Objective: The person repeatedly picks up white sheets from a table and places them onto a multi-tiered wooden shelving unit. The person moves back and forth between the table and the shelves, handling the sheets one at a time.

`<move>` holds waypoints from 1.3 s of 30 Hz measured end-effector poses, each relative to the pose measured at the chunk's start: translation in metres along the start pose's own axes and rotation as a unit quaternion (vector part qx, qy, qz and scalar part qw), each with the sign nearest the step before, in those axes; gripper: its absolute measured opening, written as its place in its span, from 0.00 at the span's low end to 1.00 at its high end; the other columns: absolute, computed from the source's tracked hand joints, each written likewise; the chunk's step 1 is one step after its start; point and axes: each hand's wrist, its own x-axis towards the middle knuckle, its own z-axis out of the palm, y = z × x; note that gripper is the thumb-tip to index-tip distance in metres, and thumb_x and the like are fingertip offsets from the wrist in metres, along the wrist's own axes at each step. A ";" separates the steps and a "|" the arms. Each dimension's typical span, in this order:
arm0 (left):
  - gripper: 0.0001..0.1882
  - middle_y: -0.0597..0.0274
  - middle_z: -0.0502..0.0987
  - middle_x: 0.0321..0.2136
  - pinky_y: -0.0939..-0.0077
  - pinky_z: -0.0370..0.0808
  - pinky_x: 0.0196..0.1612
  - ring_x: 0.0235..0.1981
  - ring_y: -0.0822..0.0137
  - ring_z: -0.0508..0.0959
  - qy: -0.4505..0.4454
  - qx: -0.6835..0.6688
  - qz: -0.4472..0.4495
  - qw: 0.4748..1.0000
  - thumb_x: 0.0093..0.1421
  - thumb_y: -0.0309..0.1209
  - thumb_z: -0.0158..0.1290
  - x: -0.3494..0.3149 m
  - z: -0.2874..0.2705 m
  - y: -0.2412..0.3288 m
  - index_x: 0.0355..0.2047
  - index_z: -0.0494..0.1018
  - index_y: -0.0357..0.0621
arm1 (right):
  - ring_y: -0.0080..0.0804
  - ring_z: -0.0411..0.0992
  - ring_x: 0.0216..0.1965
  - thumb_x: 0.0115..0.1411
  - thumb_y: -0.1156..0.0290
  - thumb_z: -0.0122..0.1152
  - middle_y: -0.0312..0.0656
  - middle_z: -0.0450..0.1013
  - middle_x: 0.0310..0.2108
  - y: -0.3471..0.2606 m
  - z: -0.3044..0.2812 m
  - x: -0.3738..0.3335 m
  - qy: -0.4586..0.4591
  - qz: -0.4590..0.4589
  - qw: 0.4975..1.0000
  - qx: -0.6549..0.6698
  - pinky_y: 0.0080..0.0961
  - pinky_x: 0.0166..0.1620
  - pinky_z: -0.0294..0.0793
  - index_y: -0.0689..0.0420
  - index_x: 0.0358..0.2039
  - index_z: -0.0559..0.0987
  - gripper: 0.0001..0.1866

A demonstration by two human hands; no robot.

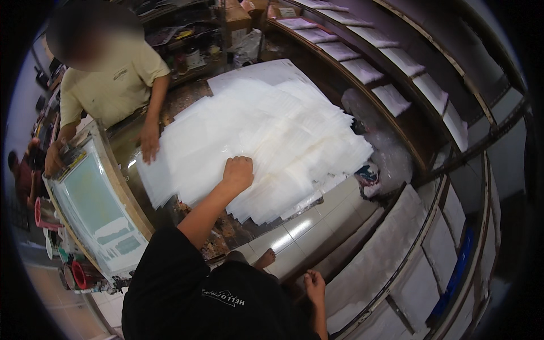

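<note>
A wide, spread-out pile of thin white translucent sheets (294,130) covers the table. My left hand (238,173) rests on the near part of the pile, its fingers curled under; whether a sheet is pinched in them is hidden. Low on the right, away from the pile, is my right hand (314,288), its fingers bent together beside the rack. Anything it holds is too small to make out. Across the table, a person in a cream shirt (116,85) has one hand (149,140) at the pile's left edge and the other (55,158) at a screen-printing frame (122,192).
A tall rack (377,107) with white sheets on its shelves curves along the right. Another rack with large pale sheets (379,249) stands near my right hand. Clear plastic wrap (391,161) bunches beside the table. Several tubs (45,214) line the left; cardboard boxes (237,22) stand behind.
</note>
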 end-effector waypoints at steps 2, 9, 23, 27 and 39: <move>0.16 0.49 0.78 0.37 0.62 0.75 0.41 0.39 0.56 0.79 -0.015 -0.004 0.008 1.000 0.53 0.28 0.54 -0.002 0.002 0.003 0.42 0.74 0.35 | 0.24 0.72 0.36 0.63 0.67 0.59 0.39 0.75 0.34 0.014 0.004 0.000 -0.001 -0.038 0.999 0.006 0.24 0.43 0.72 0.63 0.44 0.76 0.13; 0.19 0.42 0.75 0.36 0.57 0.77 0.41 0.36 0.47 0.79 0.107 -0.140 0.089 0.980 0.52 0.19 0.49 -0.026 -0.012 0.012 0.46 0.72 0.35 | 0.25 0.73 0.35 0.64 0.66 0.58 0.41 0.76 0.34 -0.010 0.025 -0.027 0.022 -0.039 0.999 -0.013 0.24 0.41 0.73 0.62 0.46 0.75 0.14; 0.13 0.49 0.71 0.30 0.57 0.71 0.34 0.31 0.47 0.74 -0.138 -0.321 0.513 0.784 0.52 0.18 0.52 -0.240 -0.042 0.172 0.40 0.73 0.36 | 0.49 0.73 0.45 0.66 0.59 0.51 0.55 0.74 0.42 -0.093 0.050 -0.131 0.211 -0.164 0.962 0.058 0.36 0.47 0.71 0.61 0.48 0.74 0.18; 0.14 0.49 0.72 0.32 0.55 0.71 0.37 0.33 0.47 0.74 -0.192 -0.327 0.597 0.707 0.52 0.19 0.53 -0.286 -0.036 0.188 0.40 0.72 0.36 | 0.48 0.76 0.36 0.64 0.62 0.53 0.53 0.76 0.32 -0.046 0.052 -0.181 0.280 -0.113 0.947 0.107 0.37 0.41 0.72 0.61 0.38 0.76 0.14; 0.16 0.56 0.70 0.27 0.65 0.73 0.34 0.29 0.56 0.76 -0.241 -0.385 0.757 0.470 0.54 0.27 0.59 -0.399 -0.061 0.242 0.43 0.73 0.38 | 0.37 0.73 0.38 0.62 0.68 0.53 0.47 0.72 0.34 0.019 -0.004 -0.372 0.470 0.072 0.880 -0.012 0.32 0.42 0.72 0.59 0.43 0.69 0.11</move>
